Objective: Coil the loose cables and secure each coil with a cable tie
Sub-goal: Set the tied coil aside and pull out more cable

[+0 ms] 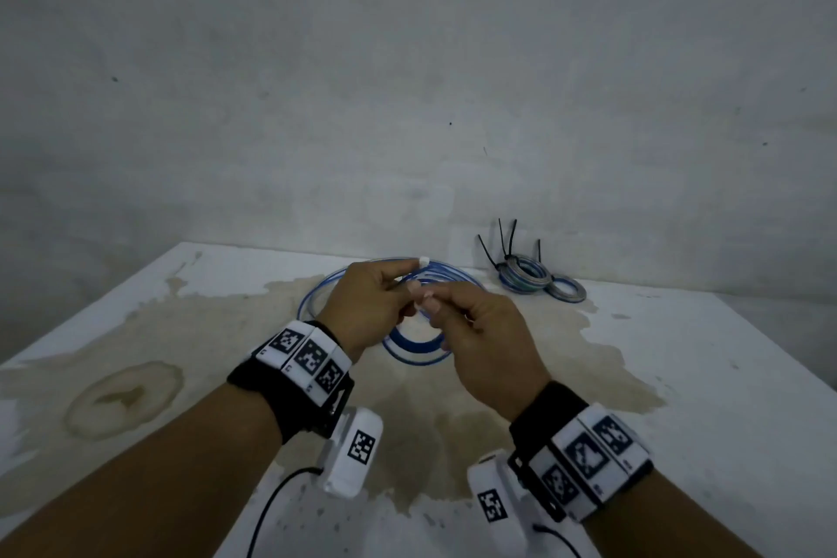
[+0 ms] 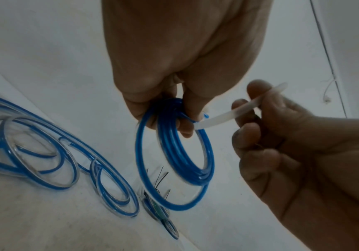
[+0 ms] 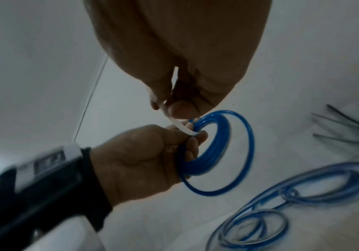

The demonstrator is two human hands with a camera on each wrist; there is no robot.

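The left hand (image 1: 367, 308) grips a small blue cable coil (image 2: 174, 159), fingers curled round its strands, held up off the stained table (image 1: 679, 353); the right hand (image 1: 484, 349) pinches a white cable tie (image 2: 228, 117) that meets the coil just beside the left fingertips; beyond and below both hands lie loose blue-and-clear cable loops (image 2: 55, 152); farther past the right hand sit tied coils with black ties (image 1: 527, 274); the wristband markers (image 1: 308, 353) bear patterns, their small lettering unreadable; the right wrist view is blurred.

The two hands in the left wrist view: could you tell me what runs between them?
A white cable tie spans the gap, from the blue coil gripped by the left hand to the right hand pinching it.
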